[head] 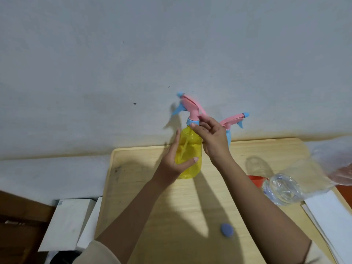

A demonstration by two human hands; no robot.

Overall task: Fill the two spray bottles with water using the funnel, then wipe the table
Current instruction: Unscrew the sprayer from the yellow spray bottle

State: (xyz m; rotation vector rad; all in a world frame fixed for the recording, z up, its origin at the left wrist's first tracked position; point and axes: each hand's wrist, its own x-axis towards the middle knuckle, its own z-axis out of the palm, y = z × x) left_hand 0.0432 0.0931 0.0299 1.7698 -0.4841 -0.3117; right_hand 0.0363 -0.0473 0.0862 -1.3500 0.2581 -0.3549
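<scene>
Both hands (175, 164) gripping yellow spray bottle (190, 159) (unlabelled)

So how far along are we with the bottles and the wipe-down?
Done: hard to say; no water level is readable in either bottle. In hand: the left hand steadies the yellow spray bottle while the right hand works its blue collar. Left: the second spray bottle behind, then wiping the table. No cloth is visible.
</scene>
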